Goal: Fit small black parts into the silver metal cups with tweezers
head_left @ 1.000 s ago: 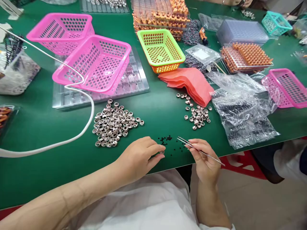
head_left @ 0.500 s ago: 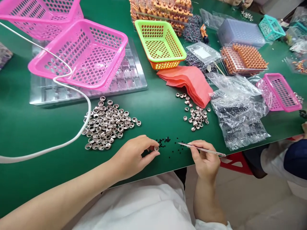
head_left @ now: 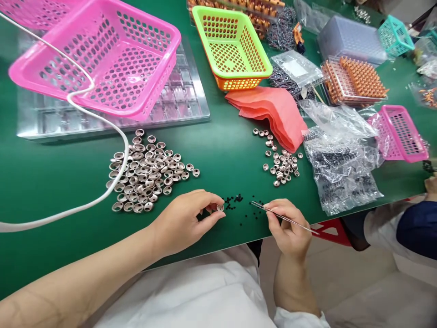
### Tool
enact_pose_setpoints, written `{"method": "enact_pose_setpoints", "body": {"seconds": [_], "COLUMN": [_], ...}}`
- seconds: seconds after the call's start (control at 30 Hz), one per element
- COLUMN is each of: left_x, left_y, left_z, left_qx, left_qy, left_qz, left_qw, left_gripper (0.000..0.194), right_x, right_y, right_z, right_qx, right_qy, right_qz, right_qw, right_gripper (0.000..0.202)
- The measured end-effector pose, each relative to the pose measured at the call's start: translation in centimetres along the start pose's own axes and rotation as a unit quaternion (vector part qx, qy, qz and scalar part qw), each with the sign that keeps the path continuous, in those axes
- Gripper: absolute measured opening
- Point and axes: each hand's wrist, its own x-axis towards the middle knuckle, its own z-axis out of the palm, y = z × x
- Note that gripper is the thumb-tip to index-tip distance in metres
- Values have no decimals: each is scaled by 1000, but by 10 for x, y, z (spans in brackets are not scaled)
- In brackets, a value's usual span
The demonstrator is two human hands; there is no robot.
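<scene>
Between thumb and forefinger, my left hand (head_left: 191, 216) pinches a small metal ring-shaped cap (head_left: 220, 207) just above the green table. My right hand (head_left: 288, 225) grips thin metal tweezers (head_left: 290, 220), whose tips point left over scattered tiny black pieces (head_left: 238, 198). The two tweezer tips look slightly apart, and I cannot make out anything between them. To the left of my left hand lies a big heap of similar metal caps (head_left: 146, 171). A smaller group of metal caps (head_left: 284, 165) sits beyond my right hand.
A white cable (head_left: 114, 125) crosses the left side over the cap heap. Behind stand a pink basket (head_left: 136, 86) on a clear plastic tray (head_left: 194, 98) and a green basket (head_left: 235, 68). Red cloth (head_left: 273, 107) and plastic bags (head_left: 341, 168) lie right. A person's dark sleeve (head_left: 418, 228) shows at the right edge.
The view has shifted a little, so the baskets sit higher and the pink one further left. The tweezers have turned slightly, showing two separate prongs. Both hands keep their holds.
</scene>
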Motion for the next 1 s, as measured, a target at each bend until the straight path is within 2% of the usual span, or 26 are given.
{"method": "enact_pose_setpoints", "body": {"seconds": [0.43, 0.83, 1.0], "left_x": [-5, -1, -1], "left_y": [-10, -3, -5], "left_z": [6, 1, 3], "left_qx": [-12, -13, -12], "left_qy": [22, -1, -5], "left_qz": [20, 4, 4], "left_qw": [999, 1000, 1000], "left_gripper": [10, 9, 6], "right_x": [0, 1, 0], "right_y": [-2, 0, -1], "right_z": [-1, 2, 5], "right_qx": [8, -3, 3], "right_qy": [-2, 6, 31], "right_qz": [-8, -18, -33], "right_qw": [1000, 1000, 999], "right_gripper": [30, 28, 28]}}
